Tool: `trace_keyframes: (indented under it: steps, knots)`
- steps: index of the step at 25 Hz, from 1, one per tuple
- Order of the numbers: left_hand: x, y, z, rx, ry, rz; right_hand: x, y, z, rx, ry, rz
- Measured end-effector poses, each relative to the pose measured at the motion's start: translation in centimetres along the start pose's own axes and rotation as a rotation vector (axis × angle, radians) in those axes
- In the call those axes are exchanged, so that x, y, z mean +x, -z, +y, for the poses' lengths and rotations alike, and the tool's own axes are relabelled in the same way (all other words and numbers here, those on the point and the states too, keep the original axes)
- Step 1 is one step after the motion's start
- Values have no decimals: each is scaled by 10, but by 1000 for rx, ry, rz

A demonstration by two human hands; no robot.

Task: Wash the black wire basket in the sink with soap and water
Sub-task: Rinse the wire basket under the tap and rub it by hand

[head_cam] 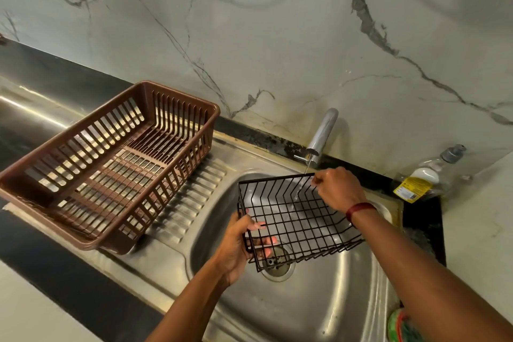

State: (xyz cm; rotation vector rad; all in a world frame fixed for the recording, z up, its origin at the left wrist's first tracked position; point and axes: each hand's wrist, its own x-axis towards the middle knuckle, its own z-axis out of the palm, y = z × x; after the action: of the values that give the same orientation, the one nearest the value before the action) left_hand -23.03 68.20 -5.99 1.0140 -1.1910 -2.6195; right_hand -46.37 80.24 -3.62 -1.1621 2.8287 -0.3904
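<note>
Both hands grip the black wire basket [297, 219] over the sink [319, 300]: left hand [238, 247] its near end, right hand [338, 189] its far rim under the running tap [322, 136].

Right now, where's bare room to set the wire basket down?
Free: sink floor nearest the person, past the drain; ribbed drainboard strip between brown basket and bowl. Crowded: far right corner by the soap bottle, and under the tap.

Two baskets, one black wire basket [297, 216] and one brown plastic basket [111, 161], one tap [322, 136], one soap bottle [427, 175].
</note>
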Motion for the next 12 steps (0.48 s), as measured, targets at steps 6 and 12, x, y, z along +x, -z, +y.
trace_keyframes:
  steps: [6,12]
  knots:
    - [5,-8,11,-120,16,-34,27,8,-37,-106,195,-54]
    - [13,-16,18,-99,9,-82,32,9,-59,110,390,-213]
